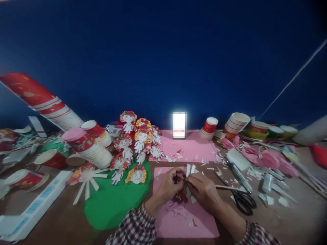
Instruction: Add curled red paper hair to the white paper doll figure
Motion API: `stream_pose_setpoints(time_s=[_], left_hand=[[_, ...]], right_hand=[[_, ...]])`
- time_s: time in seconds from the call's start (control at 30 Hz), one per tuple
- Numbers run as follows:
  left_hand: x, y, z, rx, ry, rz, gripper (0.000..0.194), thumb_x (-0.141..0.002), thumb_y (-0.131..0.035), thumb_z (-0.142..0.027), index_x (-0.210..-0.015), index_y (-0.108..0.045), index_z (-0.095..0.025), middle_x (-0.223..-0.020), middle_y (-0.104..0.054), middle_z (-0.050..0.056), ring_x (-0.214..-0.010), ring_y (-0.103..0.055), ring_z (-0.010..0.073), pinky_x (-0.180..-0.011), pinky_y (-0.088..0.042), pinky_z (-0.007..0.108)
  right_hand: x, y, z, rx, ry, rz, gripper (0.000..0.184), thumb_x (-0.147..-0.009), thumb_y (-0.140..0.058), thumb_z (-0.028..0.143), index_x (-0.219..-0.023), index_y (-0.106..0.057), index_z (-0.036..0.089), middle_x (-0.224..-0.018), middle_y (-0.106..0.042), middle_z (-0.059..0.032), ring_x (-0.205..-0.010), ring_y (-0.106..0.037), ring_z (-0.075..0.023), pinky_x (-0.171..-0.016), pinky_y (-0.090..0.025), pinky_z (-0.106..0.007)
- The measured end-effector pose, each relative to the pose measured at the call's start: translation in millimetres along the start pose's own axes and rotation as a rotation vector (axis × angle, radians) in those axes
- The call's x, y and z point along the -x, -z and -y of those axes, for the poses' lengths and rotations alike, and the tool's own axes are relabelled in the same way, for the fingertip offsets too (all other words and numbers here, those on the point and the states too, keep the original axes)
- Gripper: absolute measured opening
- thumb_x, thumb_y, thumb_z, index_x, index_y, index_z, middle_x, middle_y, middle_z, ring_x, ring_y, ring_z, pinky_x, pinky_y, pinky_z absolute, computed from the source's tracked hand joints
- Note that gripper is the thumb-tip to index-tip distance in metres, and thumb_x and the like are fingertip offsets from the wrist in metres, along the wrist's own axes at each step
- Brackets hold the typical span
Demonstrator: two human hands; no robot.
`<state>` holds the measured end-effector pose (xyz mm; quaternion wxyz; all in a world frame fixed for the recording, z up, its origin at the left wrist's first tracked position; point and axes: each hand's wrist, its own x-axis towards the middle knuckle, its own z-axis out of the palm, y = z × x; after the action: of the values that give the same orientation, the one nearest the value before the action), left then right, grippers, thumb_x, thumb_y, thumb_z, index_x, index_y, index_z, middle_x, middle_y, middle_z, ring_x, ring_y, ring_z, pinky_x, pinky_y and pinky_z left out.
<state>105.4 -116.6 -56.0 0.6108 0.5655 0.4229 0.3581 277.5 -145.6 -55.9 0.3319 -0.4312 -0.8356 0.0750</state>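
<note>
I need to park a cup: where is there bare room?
The green sheet beside the left sleeve; bare tabletop between that sheet and the long white object. Crowded: right of the near pink mat, with scissors and paper scraps.

We face a blue wall. To our left, a long stack of paper cups slants; nearer us, a white bar with blue patches lies left of a green mat. To our right we see scissors with black handles and a shorter cup stack.
</note>
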Motion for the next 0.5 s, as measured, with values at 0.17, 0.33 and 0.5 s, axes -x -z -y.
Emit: stream_pose_setpoints(time_s=[0.17, 0.33, 0.5], left_hand=[[-0.2, 0.0, 0.4, -0.003, -0.006, -0.003, 0.03, -0.068, -0.06, -0.011, -0.097, -0.055, -0.016, -0.075, -0.055, -0.001, -0.067, -0.053, 0.0101, -0.061, -0.042, 0.02], [-0.1, 0.5, 1.1, 0.003, -0.006, 0.015, 0.03, -0.068, -0.06, -0.012, -0.098, -0.054, -0.015, -0.075, -0.054, -0.001, -0.064, -0.052, 0.0096, -0.059, -0.042, 0.02], [0.2, 0.0, -1.6, 0.005, -0.009, 0.008, 0.03, -0.068, -0.059, -0.011, -0.097, -0.054, -0.014, -0.074, -0.054, -0.001, -0.066, -0.052, 0.0098, -0.06, -0.041, 0.02]], right_hand=[[0.5, -0.1, 0.1, -0.008, -0.005, 0.008, 0.016, -0.091, -0.045, 0.018, -0.096, -0.059, 0.02, -0.086, -0.061, -0.0051, -0.081, -0.056, -0.0157, -0.072, -0.046, -0.028], [0.1, -0.5, 0.1, -0.012, -0.003, -0.005, 0.014, -0.091, -0.045, 0.017, -0.095, -0.059, 0.02, -0.086, -0.061, -0.0053, -0.081, -0.056, -0.0159, -0.073, -0.045, -0.029], [-0.2, 0.0, 0.6, -0.008, -0.001, -0.004, 0.015, -0.091, -0.045, 0.017, -0.096, -0.059, 0.02, -0.086, -0.061, -0.0052, -0.081, -0.056, -0.0154, -0.072, -0.046, -0.028]])
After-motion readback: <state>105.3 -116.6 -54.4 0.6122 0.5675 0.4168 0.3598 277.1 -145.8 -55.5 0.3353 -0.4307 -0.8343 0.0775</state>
